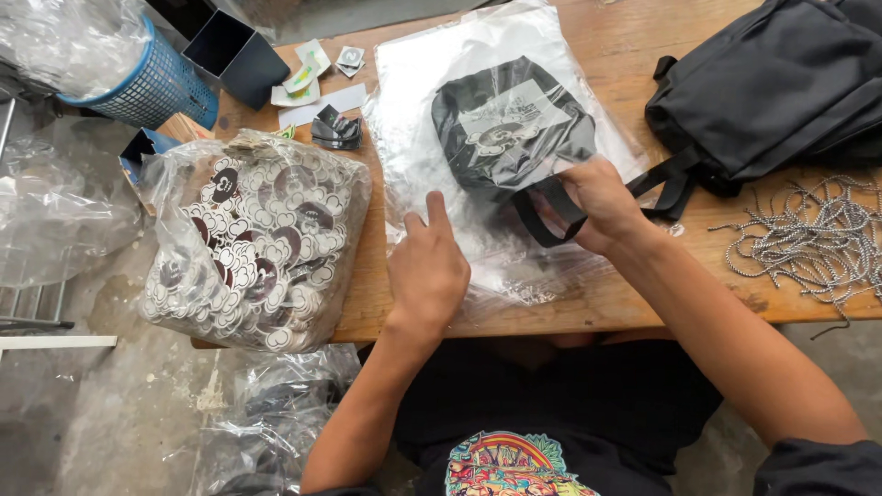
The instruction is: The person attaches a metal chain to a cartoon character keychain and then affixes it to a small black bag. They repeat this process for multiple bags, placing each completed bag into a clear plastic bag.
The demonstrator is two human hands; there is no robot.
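Observation:
A clear plastic sleeve lies on the wooden table with a small black printed bag inside it. My right hand pinches the bag's black strap at the sleeve's open end. My left hand rests flat on the near part of the sleeve, fingers pointing away from me.
A plastic bag full of several round cloud-edged stickers sits at the table's left edge. Black bags lie at the far right, speckled cords beside them. A blue basket, black boxes and loose stickers are at the back left.

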